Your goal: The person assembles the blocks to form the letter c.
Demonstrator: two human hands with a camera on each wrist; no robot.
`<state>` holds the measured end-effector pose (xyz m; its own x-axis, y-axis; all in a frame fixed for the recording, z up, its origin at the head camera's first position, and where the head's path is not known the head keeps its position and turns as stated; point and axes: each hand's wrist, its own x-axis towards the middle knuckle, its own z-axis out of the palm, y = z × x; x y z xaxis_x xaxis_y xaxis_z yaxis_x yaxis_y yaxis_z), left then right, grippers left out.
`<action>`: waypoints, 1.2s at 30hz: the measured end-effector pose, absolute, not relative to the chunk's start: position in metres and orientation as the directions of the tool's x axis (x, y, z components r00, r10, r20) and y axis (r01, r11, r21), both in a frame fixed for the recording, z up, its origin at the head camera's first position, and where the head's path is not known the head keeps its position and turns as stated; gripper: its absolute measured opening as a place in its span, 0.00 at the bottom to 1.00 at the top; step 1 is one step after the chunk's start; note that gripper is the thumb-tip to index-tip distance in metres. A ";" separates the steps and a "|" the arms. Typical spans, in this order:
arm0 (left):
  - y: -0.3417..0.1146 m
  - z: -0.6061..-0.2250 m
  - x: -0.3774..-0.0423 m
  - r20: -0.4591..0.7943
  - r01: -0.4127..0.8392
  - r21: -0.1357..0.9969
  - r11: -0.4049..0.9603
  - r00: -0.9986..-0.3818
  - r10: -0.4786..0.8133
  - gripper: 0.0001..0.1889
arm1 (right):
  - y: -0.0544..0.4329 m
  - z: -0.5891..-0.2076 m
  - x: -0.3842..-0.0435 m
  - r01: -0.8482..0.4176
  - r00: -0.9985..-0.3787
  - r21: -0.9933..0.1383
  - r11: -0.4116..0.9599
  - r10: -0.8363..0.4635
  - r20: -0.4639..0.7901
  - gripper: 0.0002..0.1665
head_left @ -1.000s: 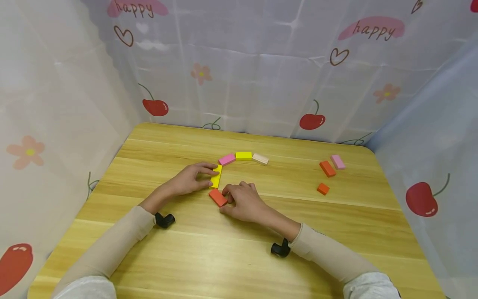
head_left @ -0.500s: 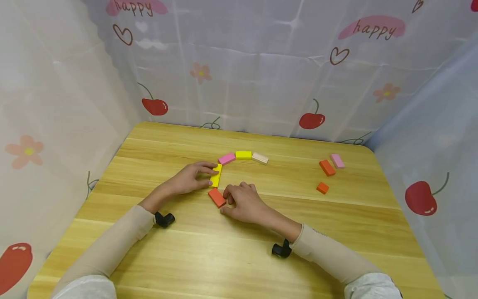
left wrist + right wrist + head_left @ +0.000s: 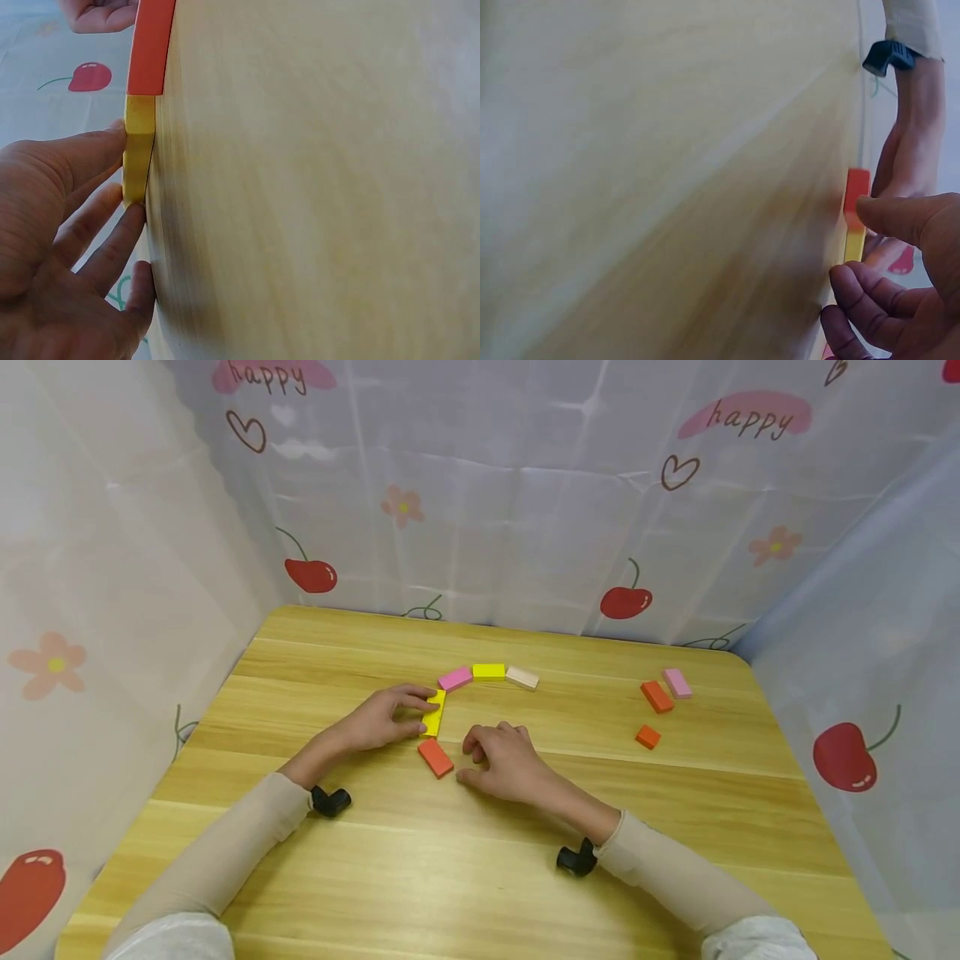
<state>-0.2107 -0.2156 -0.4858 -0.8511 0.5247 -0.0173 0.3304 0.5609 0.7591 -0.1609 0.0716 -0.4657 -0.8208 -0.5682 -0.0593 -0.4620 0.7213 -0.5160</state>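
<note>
My left hand [image 3: 386,718] holds a yellow block [image 3: 433,714] lying on the table, thumb at its near end and fingertips toward its far end. In the left wrist view that yellow block [image 3: 139,146] stands end to end with a red-orange block [image 3: 152,49]. From above, the red-orange block [image 3: 436,758] lies slanted just below the yellow one. My right hand [image 3: 506,762] is a short way right of it, fingers loosely bent with nothing between them. Beyond the left hand, a pink block [image 3: 455,678], a second yellow block [image 3: 488,672] and a pale wooden block [image 3: 522,677] continue the curve.
At the right of the wooden table [image 3: 420,877] lie an orange block [image 3: 657,697], a light pink block [image 3: 677,683] and a small orange block [image 3: 648,737]. Printed curtains [image 3: 465,552] hang behind the table and at both sides.
My right hand has let go of the red-orange block and drawn back a little to the right. The left hand stays on the yellow block.
</note>
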 end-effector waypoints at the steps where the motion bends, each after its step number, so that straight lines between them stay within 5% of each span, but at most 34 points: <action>1: -0.215 -0.486 -0.211 -0.017 0.330 0.759 0.561 -0.851 0.524 0.22 | 0.076 -0.466 -0.162 -0.455 -0.828 -0.517 0.725 -0.558 -0.055 0.21; 18: -0.215 -0.487 -0.210 -0.014 0.339 0.747 0.572 -0.852 0.523 0.21 | 0.168 -0.474 -0.186 -0.280 -0.945 -0.571 0.771 -0.326 0.023 0.22; 36: -0.215 -0.486 -0.210 -0.010 0.331 0.760 0.560 -0.855 0.519 0.21 | 0.263 -0.459 -0.211 -0.097 -0.995 -0.661 0.744 -0.097 0.037 0.30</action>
